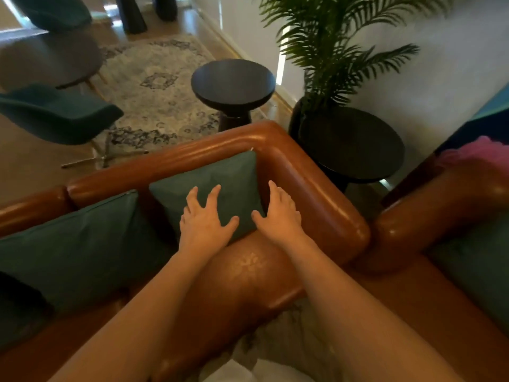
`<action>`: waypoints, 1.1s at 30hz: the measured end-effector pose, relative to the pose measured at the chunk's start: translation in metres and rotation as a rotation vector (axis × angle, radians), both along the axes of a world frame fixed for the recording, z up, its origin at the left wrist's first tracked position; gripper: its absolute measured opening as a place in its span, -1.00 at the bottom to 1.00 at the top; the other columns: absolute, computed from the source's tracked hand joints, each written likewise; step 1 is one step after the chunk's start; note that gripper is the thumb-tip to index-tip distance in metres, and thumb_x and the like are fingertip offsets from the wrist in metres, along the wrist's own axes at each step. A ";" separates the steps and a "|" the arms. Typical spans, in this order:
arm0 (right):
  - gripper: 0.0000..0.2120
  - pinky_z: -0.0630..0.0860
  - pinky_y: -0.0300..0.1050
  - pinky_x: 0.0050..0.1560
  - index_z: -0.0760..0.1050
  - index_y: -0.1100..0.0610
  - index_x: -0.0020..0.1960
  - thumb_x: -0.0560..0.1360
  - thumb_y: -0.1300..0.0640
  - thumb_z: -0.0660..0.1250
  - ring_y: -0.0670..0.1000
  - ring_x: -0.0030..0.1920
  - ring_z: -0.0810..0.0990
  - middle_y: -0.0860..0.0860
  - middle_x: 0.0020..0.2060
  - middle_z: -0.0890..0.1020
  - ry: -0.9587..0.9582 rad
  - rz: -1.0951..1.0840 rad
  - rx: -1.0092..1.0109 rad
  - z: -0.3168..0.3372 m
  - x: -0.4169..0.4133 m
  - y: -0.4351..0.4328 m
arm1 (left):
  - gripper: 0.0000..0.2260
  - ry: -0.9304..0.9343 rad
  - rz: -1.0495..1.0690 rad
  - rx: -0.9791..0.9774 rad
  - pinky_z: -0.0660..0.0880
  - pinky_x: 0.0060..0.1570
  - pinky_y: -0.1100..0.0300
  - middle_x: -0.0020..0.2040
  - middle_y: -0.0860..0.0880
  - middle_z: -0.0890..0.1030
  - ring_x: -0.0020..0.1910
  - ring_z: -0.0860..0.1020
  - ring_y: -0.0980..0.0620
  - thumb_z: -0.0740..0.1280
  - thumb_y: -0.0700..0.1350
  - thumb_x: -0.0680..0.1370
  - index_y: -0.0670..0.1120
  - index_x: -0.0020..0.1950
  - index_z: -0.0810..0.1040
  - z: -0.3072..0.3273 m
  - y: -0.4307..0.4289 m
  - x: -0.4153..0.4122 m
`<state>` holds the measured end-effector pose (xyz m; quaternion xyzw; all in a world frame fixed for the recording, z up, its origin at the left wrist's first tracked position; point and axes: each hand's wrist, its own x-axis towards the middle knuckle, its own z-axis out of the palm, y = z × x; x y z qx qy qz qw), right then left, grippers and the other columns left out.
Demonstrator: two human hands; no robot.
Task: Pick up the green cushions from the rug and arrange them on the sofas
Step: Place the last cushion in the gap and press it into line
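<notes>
A small green cushion [220, 183] leans in the corner of the brown leather sofa [303, 183], against its backrest and armrest. My left hand [203, 219] lies on the cushion's front with fingers spread. My right hand [278, 213] touches the cushion's right edge, fingers straight, between cushion and armrest. A larger green cushion [77, 249] leans on the backrest to the left. Another green cushion [473, 271] lies on a second brown sofa [429, 213] at the right.
Behind the sofa stand two round dark side tables [234, 78] [355, 144] and a potted palm [330, 51]. A patterned rug [154, 86] and teal chairs [55, 114] lie beyond. A pink throw [473, 153] sits at the right.
</notes>
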<state>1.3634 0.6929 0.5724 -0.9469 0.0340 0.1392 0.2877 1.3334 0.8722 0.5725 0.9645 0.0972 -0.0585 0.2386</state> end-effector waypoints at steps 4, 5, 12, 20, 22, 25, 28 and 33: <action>-0.16 0.08 0.38 0.67 -0.14 -0.04 0.77 0.70 -0.13 0.30 0.17 0.74 -0.02 0.05 0.75 0.03 -0.055 -0.133 0.001 0.024 -0.041 -0.043 | -0.20 -0.027 -0.154 -0.006 0.26 0.52 -0.26 0.67 -0.12 -0.06 0.60 0.18 -0.26 0.35 0.31 0.56 0.21 0.69 0.02 0.015 -0.029 -0.016; -0.16 0.09 0.38 0.66 -0.13 -0.04 0.77 0.70 -0.14 0.30 0.18 0.74 -0.01 0.05 0.75 0.04 -0.065 -0.172 -0.004 0.030 -0.052 -0.058 | -0.20 -0.031 -0.202 -0.011 0.26 0.52 -0.26 0.67 -0.13 -0.06 0.60 0.18 -0.26 0.36 0.30 0.57 0.21 0.69 0.02 0.020 -0.041 -0.018; -0.21 0.11 0.39 0.64 -0.04 -0.05 0.76 0.68 -0.18 0.29 0.19 0.73 0.00 0.05 0.74 0.07 -0.091 -0.429 -0.062 0.056 -0.115 -0.170 | -0.21 -0.093 -0.494 -0.061 0.27 0.52 -0.25 0.67 -0.11 -0.05 0.59 0.21 -0.26 0.36 0.28 0.58 0.19 0.68 0.01 0.051 -0.152 -0.037; -0.25 0.05 0.41 0.65 -0.02 -0.07 0.75 0.70 -0.17 0.27 0.18 0.73 -0.03 0.02 0.74 0.05 -0.081 -0.662 -0.056 0.056 -0.202 -0.325 | -0.16 -0.106 -0.718 -0.063 0.32 0.48 -0.26 0.65 -0.13 0.02 0.56 0.24 -0.29 0.39 0.28 0.55 0.21 0.68 -0.04 0.054 -0.324 -0.064; -0.26 0.05 0.42 0.64 -0.01 -0.08 0.75 0.70 -0.18 0.26 0.18 0.73 -0.04 0.02 0.74 0.05 -0.064 -0.705 -0.074 0.051 -0.228 -0.370 | -0.15 -0.096 -0.764 -0.060 0.32 0.48 -0.25 0.64 -0.14 0.04 0.55 0.26 -0.28 0.38 0.30 0.54 0.20 0.68 -0.04 0.050 -0.377 -0.077; -0.26 0.04 0.44 0.64 -0.02 -0.09 0.75 0.70 -0.19 0.24 0.17 0.74 -0.07 0.03 0.74 0.03 -0.032 -0.746 -0.114 0.044 -0.269 -0.437 | -0.16 -0.085 -0.816 -0.090 0.32 0.47 -0.25 0.63 -0.14 0.06 0.54 0.27 -0.28 0.39 0.29 0.54 0.23 0.67 -0.04 0.044 -0.455 -0.100; -0.27 0.01 0.42 0.65 -0.03 -0.09 0.76 0.71 -0.17 0.24 0.16 0.74 -0.09 0.02 0.74 0.01 0.016 -0.801 -0.124 0.041 -0.309 -0.496 | -0.17 -0.085 -0.875 -0.106 0.30 0.49 -0.24 0.63 -0.16 0.06 0.54 0.27 -0.27 0.38 0.27 0.56 0.24 0.68 -0.06 0.043 -0.524 -0.131; -0.27 0.03 0.41 0.65 -0.01 -0.08 0.76 0.70 -0.16 0.25 0.18 0.73 -0.07 0.04 0.74 0.02 0.037 -0.878 -0.100 0.037 -0.345 -0.575 | -0.19 -0.104 -0.978 -0.089 0.25 0.51 -0.24 0.65 -0.16 0.05 0.57 0.24 -0.25 0.36 0.26 0.58 0.22 0.69 -0.05 0.043 -0.612 -0.165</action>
